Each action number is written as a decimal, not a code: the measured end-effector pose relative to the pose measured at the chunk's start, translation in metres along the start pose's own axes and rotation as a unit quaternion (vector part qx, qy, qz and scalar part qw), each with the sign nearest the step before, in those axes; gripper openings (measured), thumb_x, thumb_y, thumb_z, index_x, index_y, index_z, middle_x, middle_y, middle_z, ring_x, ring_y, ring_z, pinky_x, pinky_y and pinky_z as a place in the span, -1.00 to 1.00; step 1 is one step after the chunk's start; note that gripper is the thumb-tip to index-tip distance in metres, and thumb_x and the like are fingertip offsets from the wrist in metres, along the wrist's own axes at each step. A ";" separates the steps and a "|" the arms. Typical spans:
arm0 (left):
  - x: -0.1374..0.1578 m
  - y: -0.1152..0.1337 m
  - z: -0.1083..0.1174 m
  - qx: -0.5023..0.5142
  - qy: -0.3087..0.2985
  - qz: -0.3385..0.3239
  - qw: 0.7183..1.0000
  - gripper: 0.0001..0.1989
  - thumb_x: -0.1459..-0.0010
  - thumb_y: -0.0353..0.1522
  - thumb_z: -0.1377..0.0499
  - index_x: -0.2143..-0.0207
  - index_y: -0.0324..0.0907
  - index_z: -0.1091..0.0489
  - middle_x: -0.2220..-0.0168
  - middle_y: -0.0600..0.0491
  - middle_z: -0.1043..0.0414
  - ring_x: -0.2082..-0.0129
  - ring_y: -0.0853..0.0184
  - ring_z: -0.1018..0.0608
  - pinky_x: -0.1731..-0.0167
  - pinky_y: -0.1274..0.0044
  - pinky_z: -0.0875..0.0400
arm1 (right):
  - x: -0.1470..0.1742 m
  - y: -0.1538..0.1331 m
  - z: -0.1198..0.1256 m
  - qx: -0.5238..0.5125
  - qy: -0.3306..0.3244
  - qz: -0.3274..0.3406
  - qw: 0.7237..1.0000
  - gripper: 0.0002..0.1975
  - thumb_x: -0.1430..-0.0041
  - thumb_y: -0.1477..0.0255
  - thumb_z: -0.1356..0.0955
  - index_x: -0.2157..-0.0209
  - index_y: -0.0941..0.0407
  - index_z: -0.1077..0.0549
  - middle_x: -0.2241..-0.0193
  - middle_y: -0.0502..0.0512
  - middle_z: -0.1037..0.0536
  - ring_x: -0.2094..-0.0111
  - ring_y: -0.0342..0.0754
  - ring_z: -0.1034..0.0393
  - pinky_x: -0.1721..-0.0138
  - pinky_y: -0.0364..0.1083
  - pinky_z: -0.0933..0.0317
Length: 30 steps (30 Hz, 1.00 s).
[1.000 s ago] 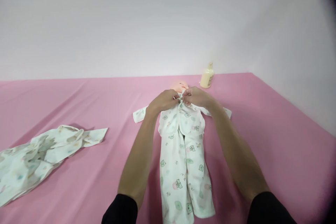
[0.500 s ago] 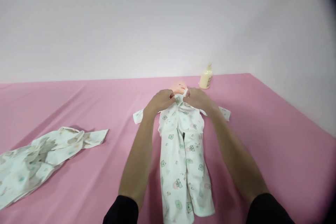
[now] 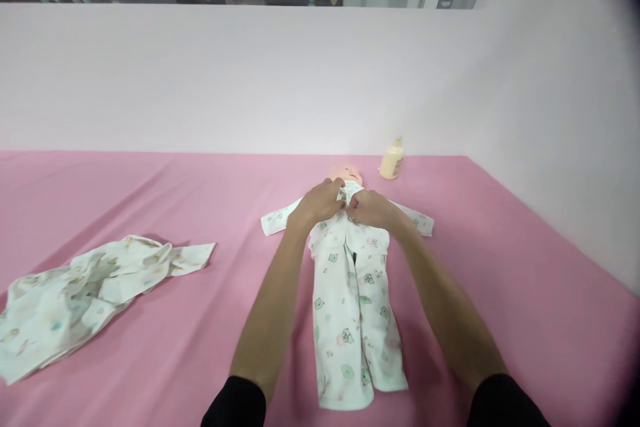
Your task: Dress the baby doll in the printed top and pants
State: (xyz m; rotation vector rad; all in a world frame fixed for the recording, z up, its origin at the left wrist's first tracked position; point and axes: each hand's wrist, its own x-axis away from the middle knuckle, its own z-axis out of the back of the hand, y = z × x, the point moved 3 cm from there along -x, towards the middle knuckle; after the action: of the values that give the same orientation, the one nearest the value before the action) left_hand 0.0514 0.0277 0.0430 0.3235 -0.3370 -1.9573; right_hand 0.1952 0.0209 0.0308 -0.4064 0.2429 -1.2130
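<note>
A baby doll [image 3: 347, 174] lies on its back, dressed in a white printed romper [image 3: 345, 320] with long sleeves and split legs. Its sleeves stretch out to both sides and its legs point toward me. My left hand [image 3: 323, 202] is closed on the left front edge of the romper, just below the collar. Opposite it, my right hand [image 3: 373, 209] pinches the other front edge at the chest. The two sets of fingertips almost meet. My hands cover the upper chest, so any fastener between them is hidden.
On the left lies a crumpled white printed baby garment [image 3: 105, 287]. A pale yellow pump bottle [image 3: 391, 160] stands past the doll's head, near the white wall [image 3: 240, 80]. Pink cloth [image 3: 200, 347] covers the surface, with folds at left.
Both hands have moved down from the collar to the upper chest of the romper. More of the collar now shows. The camera view has tilted slightly upward.
</note>
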 end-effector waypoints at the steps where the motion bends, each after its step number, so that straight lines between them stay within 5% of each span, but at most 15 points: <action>1: 0.003 0.002 0.000 -0.003 -0.002 -0.002 1.000 -0.61 -0.18 -0.35 -0.01 -0.07 -0.10 -0.26 -0.01 -0.10 -0.33 0.08 0.15 -0.46 0.17 0.38 -0.36 | 0.000 0.000 0.000 -0.003 0.001 -0.001 1.000 -0.83 -0.09 0.41 -0.29 0.56 0.09 -0.28 0.55 0.03 -0.42 0.50 -0.10 -0.31 0.51 -0.12 0.01; 7: 0.020 0.004 -0.006 -0.039 0.019 -0.066 0.997 -0.72 -0.17 -0.44 -0.01 0.14 -0.08 -0.44 0.10 -0.08 -0.30 0.09 0.17 -0.45 0.21 0.42 -0.36 | 0.004 -0.008 -0.005 0.074 0.052 0.033 0.995 -0.76 -0.09 0.42 -0.30 0.59 0.09 -0.17 0.58 0.03 -0.38 0.52 -0.09 -0.25 0.51 -0.10 0.05; 16: 0.015 0.001 -0.012 -0.061 0.027 -0.088 0.994 -0.80 -0.16 -0.44 0.00 0.41 -0.17 -0.42 0.20 -0.09 -0.31 0.17 0.18 -0.45 0.32 0.42 -0.35 | 0.009 -0.014 -0.007 0.210 0.095 0.071 0.970 -0.89 -0.13 0.51 -0.26 0.47 0.13 -0.35 0.45 0.18 -0.47 0.44 0.00 -0.35 0.47 -0.07 0.09; 20: 0.012 -0.001 -0.011 -0.034 0.032 -0.087 0.995 -0.81 -0.15 -0.39 -0.04 0.32 -0.15 -0.46 0.18 -0.08 -0.35 0.11 0.18 -0.45 0.21 0.41 -0.37 | 0.005 -0.006 -0.003 0.147 0.088 0.064 0.983 -0.86 -0.08 0.49 -0.28 0.54 0.11 -0.28 0.52 0.10 -0.43 0.48 -0.05 -0.30 0.48 -0.09 0.09; 25: 0.012 0.003 -0.009 -0.023 0.001 -0.145 0.989 -0.72 -0.16 -0.44 0.03 0.58 -0.14 -0.35 0.44 -0.06 -0.33 0.15 0.15 -0.43 0.22 0.39 -0.35 | 0.004 0.003 0.009 -0.018 0.051 0.056 0.997 -0.89 -0.05 0.43 -0.30 0.52 0.10 -0.31 0.62 -0.03 -0.41 0.54 -0.11 -0.30 0.49 -0.14 -0.01; 30: 0.020 0.007 0.003 0.087 -0.015 -0.072 0.994 -0.84 -0.14 -0.33 -0.10 0.46 -0.13 -0.42 0.32 -0.02 -0.39 0.23 0.20 -0.49 0.35 0.44 -0.38 | 0.012 0.005 0.017 -0.154 -0.002 0.017 0.988 -0.95 -0.04 0.44 -0.29 0.45 0.11 -0.37 0.65 -0.04 -0.46 0.56 -0.11 -0.37 0.53 -0.17 -0.08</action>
State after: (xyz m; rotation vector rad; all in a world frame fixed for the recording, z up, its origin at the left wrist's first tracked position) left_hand 0.0484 0.0074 0.0471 0.4409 -0.5179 -2.0801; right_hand 0.2102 0.0138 0.0445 -0.6696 0.4340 -1.1438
